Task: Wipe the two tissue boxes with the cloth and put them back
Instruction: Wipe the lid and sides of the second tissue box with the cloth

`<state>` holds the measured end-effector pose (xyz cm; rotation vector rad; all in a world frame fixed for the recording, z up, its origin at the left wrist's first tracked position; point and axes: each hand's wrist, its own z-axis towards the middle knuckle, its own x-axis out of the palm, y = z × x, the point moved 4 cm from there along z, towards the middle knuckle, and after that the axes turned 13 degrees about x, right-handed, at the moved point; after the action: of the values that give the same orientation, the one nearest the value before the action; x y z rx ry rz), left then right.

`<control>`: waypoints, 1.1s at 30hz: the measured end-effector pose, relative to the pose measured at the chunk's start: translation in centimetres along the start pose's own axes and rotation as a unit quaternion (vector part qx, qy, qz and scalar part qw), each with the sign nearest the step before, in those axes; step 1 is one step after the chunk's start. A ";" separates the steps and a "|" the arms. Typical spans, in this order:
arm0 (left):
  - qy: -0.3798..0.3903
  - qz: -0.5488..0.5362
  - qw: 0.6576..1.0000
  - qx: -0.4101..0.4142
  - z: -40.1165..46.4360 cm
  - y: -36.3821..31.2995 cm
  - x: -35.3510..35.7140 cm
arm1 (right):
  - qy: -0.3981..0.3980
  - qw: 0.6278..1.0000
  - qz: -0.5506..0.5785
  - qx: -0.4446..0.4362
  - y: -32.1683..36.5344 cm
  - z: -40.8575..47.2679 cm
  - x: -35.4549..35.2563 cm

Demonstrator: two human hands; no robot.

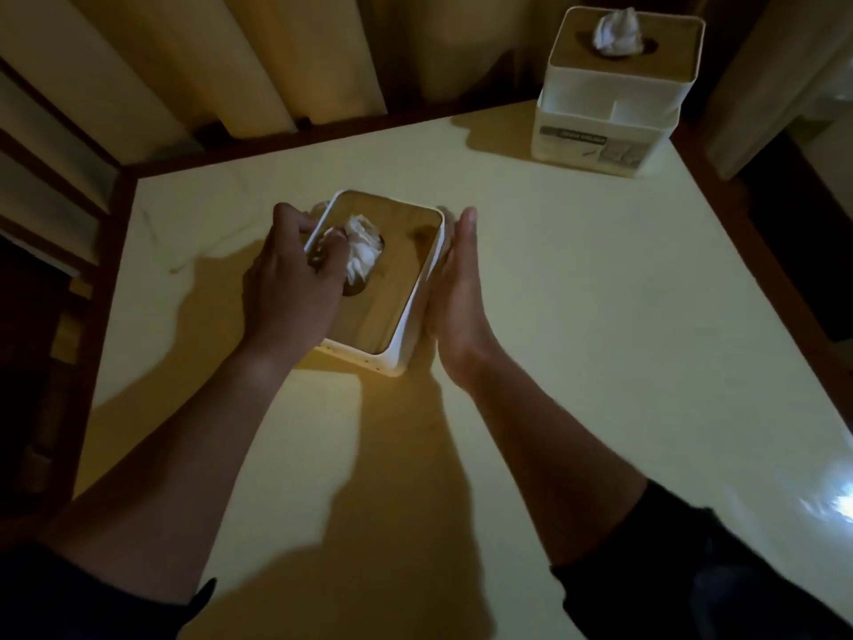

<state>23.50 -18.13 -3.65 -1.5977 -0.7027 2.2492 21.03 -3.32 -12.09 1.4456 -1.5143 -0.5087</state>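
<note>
Both hands on the near tissue box (pixel 390 288) mid-table: the left hand (pixel 291 274) curls its fingers over the lid's left edge, apparently bunching a cloth (pixel 318 256), hard to tell in this gloom; the right hand (pixel 454 288) lies flat, fingers straight, against the right wall. Rub too close and that tuft of tissue (pixel 362 251) could snag and drag out. The far tissue box (pixel 614 90) stands at the corner, tissue poking up too

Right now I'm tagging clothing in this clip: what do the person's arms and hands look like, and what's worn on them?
Both forearms are bare. Dark sleeves are pushed up near the elbows. The left hand and right hand wear no gloves; no rings or watch show in this dim light.
</note>
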 end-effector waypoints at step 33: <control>0.004 -0.004 1.000 -0.002 -0.2 0.0 -0.1 | -0.060 0.974 -0.161 -0.147 -0.4 -9.5 4.4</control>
<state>23.72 -18.13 -3.56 -1.6027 -0.7115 2.2363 29.84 -4.67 -6.52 1.4490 -1.2343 -0.9900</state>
